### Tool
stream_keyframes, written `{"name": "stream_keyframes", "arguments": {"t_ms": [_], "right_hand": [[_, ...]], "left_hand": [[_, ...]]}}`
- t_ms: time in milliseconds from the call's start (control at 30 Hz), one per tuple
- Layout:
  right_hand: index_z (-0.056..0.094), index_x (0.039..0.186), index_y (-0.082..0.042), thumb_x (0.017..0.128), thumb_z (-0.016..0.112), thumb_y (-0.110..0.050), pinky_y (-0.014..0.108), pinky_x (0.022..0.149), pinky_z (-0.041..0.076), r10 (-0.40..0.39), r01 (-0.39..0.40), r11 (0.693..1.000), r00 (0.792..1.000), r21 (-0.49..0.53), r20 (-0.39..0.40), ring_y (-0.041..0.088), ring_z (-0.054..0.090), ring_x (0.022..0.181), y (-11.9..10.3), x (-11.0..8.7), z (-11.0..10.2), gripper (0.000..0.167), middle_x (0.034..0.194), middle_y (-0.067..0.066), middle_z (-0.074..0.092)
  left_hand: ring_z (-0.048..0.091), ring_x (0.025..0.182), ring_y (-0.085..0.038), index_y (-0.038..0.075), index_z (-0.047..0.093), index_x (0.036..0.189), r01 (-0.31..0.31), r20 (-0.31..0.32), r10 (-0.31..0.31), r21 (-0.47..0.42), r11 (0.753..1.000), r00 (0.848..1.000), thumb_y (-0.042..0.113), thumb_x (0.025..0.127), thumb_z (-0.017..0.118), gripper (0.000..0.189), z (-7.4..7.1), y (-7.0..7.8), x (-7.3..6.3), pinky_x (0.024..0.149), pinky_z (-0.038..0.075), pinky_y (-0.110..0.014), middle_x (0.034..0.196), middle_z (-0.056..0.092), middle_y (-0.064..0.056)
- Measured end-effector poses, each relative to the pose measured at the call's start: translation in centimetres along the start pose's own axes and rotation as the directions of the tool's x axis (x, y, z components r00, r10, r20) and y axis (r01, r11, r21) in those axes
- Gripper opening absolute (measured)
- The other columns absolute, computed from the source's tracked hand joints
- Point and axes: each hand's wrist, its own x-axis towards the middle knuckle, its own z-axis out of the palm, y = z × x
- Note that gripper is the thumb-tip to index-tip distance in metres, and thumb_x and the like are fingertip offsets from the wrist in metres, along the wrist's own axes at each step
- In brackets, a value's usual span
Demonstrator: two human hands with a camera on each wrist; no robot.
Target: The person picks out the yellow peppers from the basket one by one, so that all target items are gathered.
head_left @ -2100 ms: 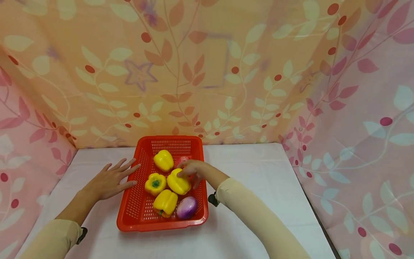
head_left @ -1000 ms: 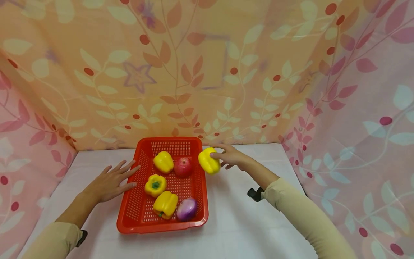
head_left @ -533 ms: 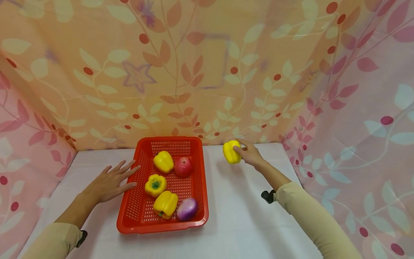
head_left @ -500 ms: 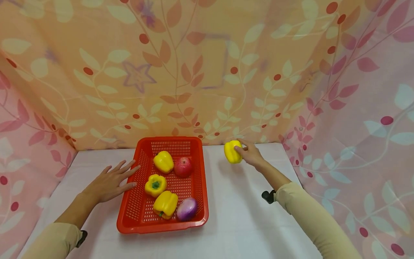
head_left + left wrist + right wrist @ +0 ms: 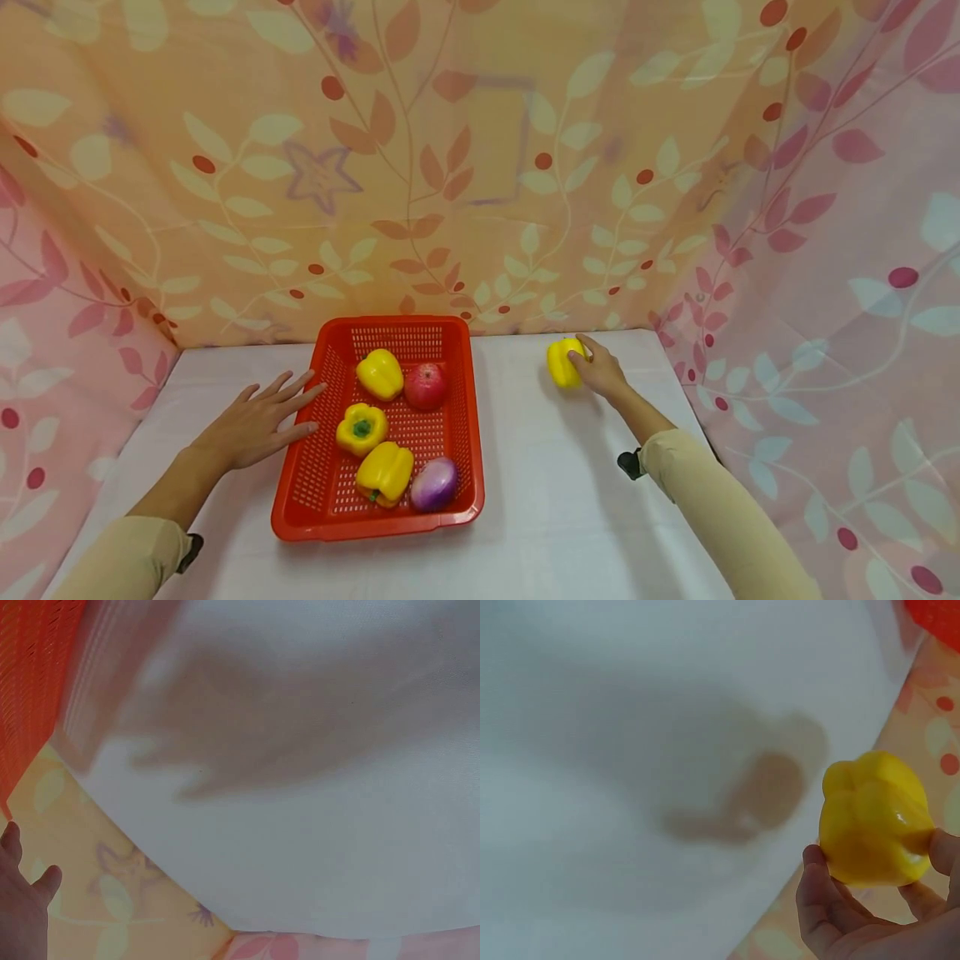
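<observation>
My right hand [image 5: 602, 373] grips a yellow bell pepper [image 5: 564, 362] over the far right part of the table; in the right wrist view the thumb and fingers hold the pepper [image 5: 874, 821] from its sides. My left hand [image 5: 251, 421], fingers spread and straight, rests at the left rim of a red plastic basket [image 5: 279, 508]. Inside the basket lie a yellow bell pepper [image 5: 379, 374] at the back, another pepper [image 5: 362, 429] with its green stem up, a third pepper [image 5: 385, 473] at the front, a red pomegranate-like fruit [image 5: 425, 386] and a purple-white round eggplant or onion [image 5: 434, 484].
A white cloth covers the table [image 5: 525, 500]. Patterned curtain [image 5: 465, 167] closes off the back, and pink leaf-print curtains stand at left and right. In the left wrist view the basket's side wall [image 5: 30, 682] shows at upper left.
The right hand has lifted a yellow pepper out of the basket and carried it rightward over the table, lowering it slightly of late. The left hand stays by the basket rim.
</observation>
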Motion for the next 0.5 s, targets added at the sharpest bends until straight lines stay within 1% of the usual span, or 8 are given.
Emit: {"name": "stream_keyframes", "arguments": {"t_ms": [233, 333, 500], "right_hand": [[0.027, 0.158, -0.014, 0.105, 0.043, -0.037, 0.063, 0.112, 0.030, 0.008, -0.009, 0.999, 1.000, -0.042, -0.012, 0.047, 0.038, 0.137, 2.1, 0.7, 0.4, 0.060, 0.155, 0.025, 0.034], [0.025, 0.159, -0.015, 0.106, 0.041, -0.038, 0.063, 0.113, 0.027, 0.033, -0.034, 0.999, 0.999, -0.033, -0.024, 0.047, 0.037, 0.138, 2.7, 0.9, 0.5, 0.060, 0.156, 0.025, 0.033], [0.023, 0.159, -0.016, 0.106, 0.041, -0.038, 0.061, 0.112, 0.031, 0.040, -0.040, 0.999, 0.999, 0.000, -0.035, 0.047, 0.040, 0.135, 4.0, 1.4, 0.6, 0.060, 0.155, 0.026, 0.034]], "left_hand": [[0.024, 0.145, -0.046, 0.023, 0.034, 0.156, 0.005, 0.006, -0.005, 0.006, 1.000, 1.000, 0.058, 0.097, 0.051, 0.071, -0.3, 0.3, -0.1, 0.108, 0.018, -0.074, 0.163, 0.027, -0.012], [0.024, 0.145, -0.047, 0.023, 0.034, 0.156, 0.006, 0.007, -0.006, 0.010, 1.000, 1.000, 0.058, 0.097, 0.051, 0.071, -0.2, 0.2, 0.0, 0.108, 0.018, -0.074, 0.163, 0.027, -0.012], [0.022, 0.146, -0.046, 0.022, 0.034, 0.156, 0.016, 0.013, -0.017, 0.005, 1.000, 1.000, 0.058, 0.097, 0.050, 0.071, 0.1, 0.0, 0.1, 0.109, 0.016, -0.074, 0.163, 0.025, -0.012]]}}
